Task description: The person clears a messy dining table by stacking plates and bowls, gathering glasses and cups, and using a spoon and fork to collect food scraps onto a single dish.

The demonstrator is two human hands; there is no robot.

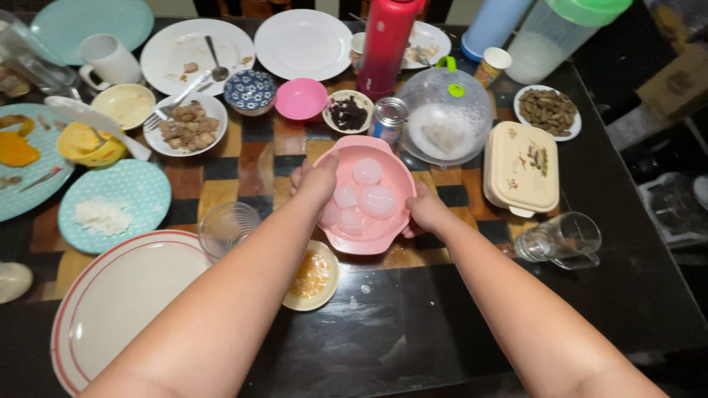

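A pink plastic bowl (398, 180) holding several round lumps of ice (367, 193) is tilted toward me above the table. My left hand (313, 180) grips its left rim and my right hand (424, 210) grips its right rim. Just below the bowl sits a small cream dish (313, 278) with yellowish food. An empty clear glass (227, 227) stands left of the bowl, beside my left forearm.
A glass mug (562, 240) lies at right, a cream lidded box (521, 166) behind it. A clear domed cover (445, 118), a can (388, 119), a red bottle (386, 44), small bowls and used plates crowd the far side. A large red-rimmed plate (118, 298) sits near left.
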